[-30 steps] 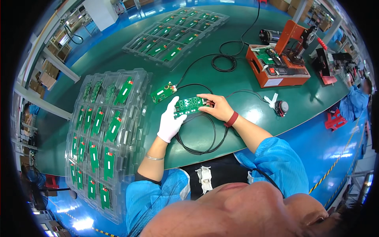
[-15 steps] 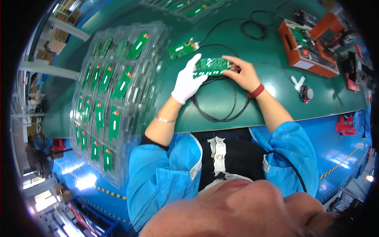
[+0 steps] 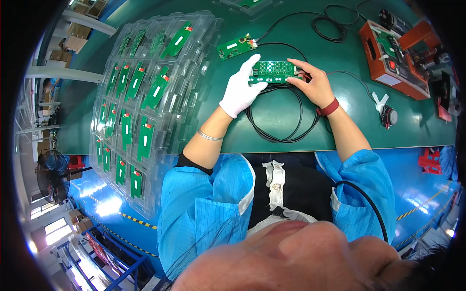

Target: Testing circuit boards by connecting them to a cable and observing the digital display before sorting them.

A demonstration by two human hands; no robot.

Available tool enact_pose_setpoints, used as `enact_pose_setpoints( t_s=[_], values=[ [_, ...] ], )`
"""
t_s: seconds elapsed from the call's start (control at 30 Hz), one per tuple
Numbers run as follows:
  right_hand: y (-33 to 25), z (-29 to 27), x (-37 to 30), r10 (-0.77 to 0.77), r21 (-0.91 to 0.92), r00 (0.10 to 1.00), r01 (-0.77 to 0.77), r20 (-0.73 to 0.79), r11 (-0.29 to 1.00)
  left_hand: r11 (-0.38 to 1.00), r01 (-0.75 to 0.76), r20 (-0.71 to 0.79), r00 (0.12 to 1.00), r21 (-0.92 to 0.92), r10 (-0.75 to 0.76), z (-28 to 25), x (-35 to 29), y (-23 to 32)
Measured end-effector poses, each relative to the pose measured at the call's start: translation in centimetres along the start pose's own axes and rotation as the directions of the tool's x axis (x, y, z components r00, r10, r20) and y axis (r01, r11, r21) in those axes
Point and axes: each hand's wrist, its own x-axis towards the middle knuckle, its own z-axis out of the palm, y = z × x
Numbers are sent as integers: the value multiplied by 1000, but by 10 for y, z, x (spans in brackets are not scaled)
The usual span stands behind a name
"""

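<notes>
Between my two hands is a green circuit board (image 3: pixel 273 70), its long side running left to right, with rows of small bright spots on its face. My gloved left hand (image 3: pixel 241 87) grips the board's left end, thumb at the lower edge and fingers at the upper corner. On the right end, my bare right hand (image 3: pixel 314 85) pinches it between thumb and fingers, with thin red and dark wires at that end. A coil of black cable (image 3: pixel 276 138) lies just below the board. Beyond my left hand, a second green circuit board (image 3: pixel 237 47) lies on the table, joined to a black cable.
Stacked clear plastic trays (image 3: pixel 182 89) on the left hold several green boards. At the right stands an orange test box (image 3: pixel 388 68) with a red switch. A small round speaker-like part (image 3: pixel 389 116) with white tape lies nearer. Another clear tray (image 3: pixel 252 8) sits at the far edge.
The held board appears a little farther right and higher in view, with both hands still on it. The whole scene has shifted slightly as the view turned.
</notes>
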Motion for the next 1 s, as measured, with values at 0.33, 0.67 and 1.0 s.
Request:
enact_pose_setpoints(
  t_s=[0.33, 0.67, 1.0],
  values=[
    [0, 1, 0, -16, -20, 1000, 16, 1, 1000, 1000, -9, -16, 1000, 11, 9, 0, 1, -1],
    [4, 0, 1, -16, 15, 1000, 16, 5, 1000, 987, 157, 74, 985, -34, -154, -3, 2, 9],
    [-2, 5, 0, 67, 5, 998, -67, 8, 998, 976, 209, 97, 974, -63, -203, -8, 0, 13]
  ],
)
